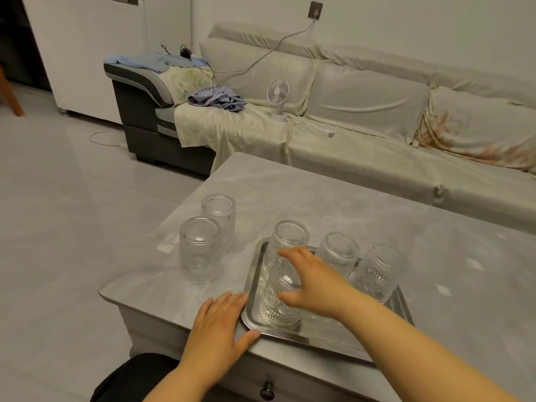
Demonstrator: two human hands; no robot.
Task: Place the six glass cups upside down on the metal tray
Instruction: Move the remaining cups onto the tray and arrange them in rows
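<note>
Your right hand [311,281] reaches over the metal tray [319,333], which sits at the near edge of the grey marble-look table [333,198], close to its near left corner. The fingers are spread apart and curved around the front-left glass cup [278,303] on the tray; you cannot tell whether they actually grip it or only hover beside it. That cup stands upside down, as do three more on the tray: one just behind it at the tray's far left corner [285,242], one at the far middle [338,252] and one toward the tray's right side [377,272].

Your left hand [223,324] lies flat and released on the table, fingertips touching the tray's left rim.

Two more glass cups stand off the tray, near the table's left edge: one nearer [199,249], one just behind it [219,216]. Both appear inverted too.

Beyond the table's far edge is a cloth-covered sofa [377,117] with a small white fan [279,97] and crumpled striped clothing [216,97].
</note>
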